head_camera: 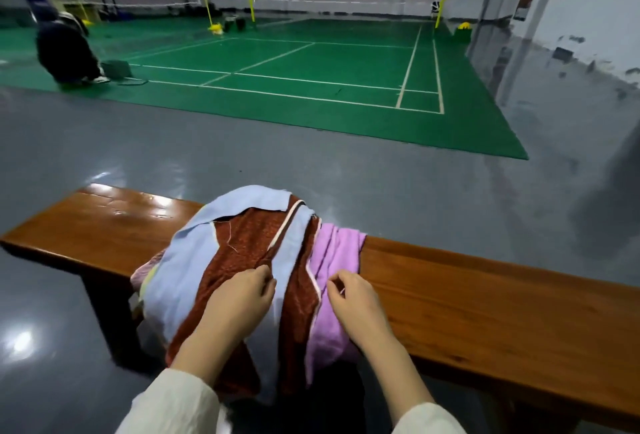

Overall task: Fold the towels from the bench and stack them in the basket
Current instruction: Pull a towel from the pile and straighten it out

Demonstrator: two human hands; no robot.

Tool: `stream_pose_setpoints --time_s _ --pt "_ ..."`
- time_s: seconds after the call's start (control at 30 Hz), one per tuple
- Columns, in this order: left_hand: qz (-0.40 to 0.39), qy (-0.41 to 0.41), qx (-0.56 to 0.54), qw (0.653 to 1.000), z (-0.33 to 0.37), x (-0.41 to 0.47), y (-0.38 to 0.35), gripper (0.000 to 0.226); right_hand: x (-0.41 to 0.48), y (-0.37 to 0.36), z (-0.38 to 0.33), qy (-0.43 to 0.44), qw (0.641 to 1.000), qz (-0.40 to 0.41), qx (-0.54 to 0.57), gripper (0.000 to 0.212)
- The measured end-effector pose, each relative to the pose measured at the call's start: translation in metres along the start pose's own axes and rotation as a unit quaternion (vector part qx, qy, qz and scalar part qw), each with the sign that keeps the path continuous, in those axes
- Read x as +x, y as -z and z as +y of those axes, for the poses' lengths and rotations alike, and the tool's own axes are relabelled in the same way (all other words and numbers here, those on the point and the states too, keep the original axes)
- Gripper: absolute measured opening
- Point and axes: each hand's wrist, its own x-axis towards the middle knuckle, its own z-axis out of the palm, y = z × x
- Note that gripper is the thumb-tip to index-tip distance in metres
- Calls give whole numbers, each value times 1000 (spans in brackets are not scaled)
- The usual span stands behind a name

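Towel pile (242, 243) lies crosswise on the bench (485, 295), its long axis running away from the person and the near end hanging over the front edge. Left hand (239, 298) has curled fingers pinching the pile where the brown towel (249, 236) meets a blue towel (183, 277) strip; which layer, can't tell. Right hand (356, 305), just beside, pinches the purple towel (339, 250). Both equally near. Basket not in view.
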Motion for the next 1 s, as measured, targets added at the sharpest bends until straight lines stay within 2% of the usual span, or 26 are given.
stream_pose_setpoints --time_s 0.37,0.57,0.67,0.73,0.83,0.93,1.0 --pt "37 59 -35 997 -82 36 14 20 55 -69 -58 61 997 -45 -14 21" --pt "49 96 -77 991 -101 40 2 18 72 -92 -71 7 997 -51 -56 37" --pt "34 132 -90 987 -107 40 -11 34 74 -101 -68 -12 997 -54 -63 44" --pt "49 139 -81 986 -107 38 -17 32 76 -104 -66 -12 997 -54 -58 40" --pt "110 108 -92 984 -104 37 -19 17 76 -103 -66 -1 999 -34 -4 26" --pt "165 119 -163 965 -95 37 -11 12 71 -97 -69 29 997 -16 64 20" --pt "173 131 -244 945 -80 37 -3 16 70 -90 -72 50 994 -1 96 15"
